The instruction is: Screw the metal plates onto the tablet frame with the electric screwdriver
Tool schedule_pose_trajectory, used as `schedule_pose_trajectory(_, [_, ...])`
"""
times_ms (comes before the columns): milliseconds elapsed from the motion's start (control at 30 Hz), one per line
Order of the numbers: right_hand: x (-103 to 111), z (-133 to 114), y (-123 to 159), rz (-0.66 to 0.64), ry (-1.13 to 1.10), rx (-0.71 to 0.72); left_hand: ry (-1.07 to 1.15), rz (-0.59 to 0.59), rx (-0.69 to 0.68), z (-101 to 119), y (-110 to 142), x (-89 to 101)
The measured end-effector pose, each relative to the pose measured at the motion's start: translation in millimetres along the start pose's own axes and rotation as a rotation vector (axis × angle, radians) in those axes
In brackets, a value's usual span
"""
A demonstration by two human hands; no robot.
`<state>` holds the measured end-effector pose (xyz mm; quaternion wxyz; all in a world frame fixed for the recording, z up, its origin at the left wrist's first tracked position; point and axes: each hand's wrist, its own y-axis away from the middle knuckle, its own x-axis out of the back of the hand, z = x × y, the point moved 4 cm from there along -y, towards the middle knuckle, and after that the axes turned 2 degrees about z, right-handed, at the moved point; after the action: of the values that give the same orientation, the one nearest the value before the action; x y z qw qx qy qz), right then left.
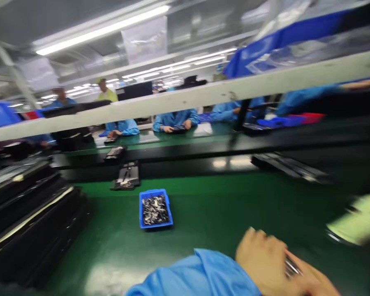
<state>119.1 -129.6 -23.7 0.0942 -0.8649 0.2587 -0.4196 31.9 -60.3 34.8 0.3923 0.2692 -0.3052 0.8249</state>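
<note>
Blue sleeve (197, 275) fills the bottom edge of the view and ends in the person's left hand (262, 263). Its grip is narrow: the fingers (308, 279) curl around a small bunch of silver metal pieces (292, 266), which are too blurred to count. These are held low over the green bench mat (234, 205). Just beyond the hand, at the right edge, lies 1 pale green blurred object (354, 218); what it is cannot be told.

Well apart from the hand, 1 blue plastic tray (156, 209) sits on the mat, heaped with many small dark and silver parts. Past it lie 2 flat black fixtures (125, 176) (115, 154), and to the right lies 1 long black rack (288, 166). A stack of flat black trays (27, 213) rises along the left side.

A white rail (185, 98) crosses the view at a slant. Beyond it, 3 seated co-workers (175, 121) in blue coats work at the far bench (148, 142), and 1 more blue sleeve (308, 96) reaches in on the right. Further back stand 2 people: 1 in blue (61, 98) and 1 in a yellow-green vest (106, 92).
</note>
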Motion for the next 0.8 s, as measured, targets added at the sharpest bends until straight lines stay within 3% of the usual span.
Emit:
schedule_pose_trajectory(100, [37, -26, 29, -0.016, 0.013, -0.121, 0.06, 0.034, 0.124, 7, 8, 17.5])
schedule_pose_trajectory(167, [52, -56, 35, -0.008, -0.02, -0.082, 0.151, 0.094, 0.165, 4, 17, 23.0])
schedule_pose_trajectory(233, [57, -80, 30, -0.028, -0.004, -0.025, 0.283, 0.128, 0.202, -4, 28, 23.9])
schedule_pose_trajectory(333, [59, -98, 22, -0.053, 0.005, -0.013, 0.423, 0.193, 0.233, -13, 42, 25.9])
schedule_pose_trajectory(567, [61, -92, 12, -0.088, -0.061, -0.028, 0.452, 0.23, 0.257, -17, 35, 30.2])
schedule_pose_trajectory(700, [58, -83, 21, -0.042, -0.065, -0.078, 0.36, 0.141, 0.228, -15, 33, 29.7])
schedule_pose_trajectory(800, [49, -75, 31, -0.034, -0.024, -0.122, 0.219, 0.049, 0.11, -13, 31, 26.8])
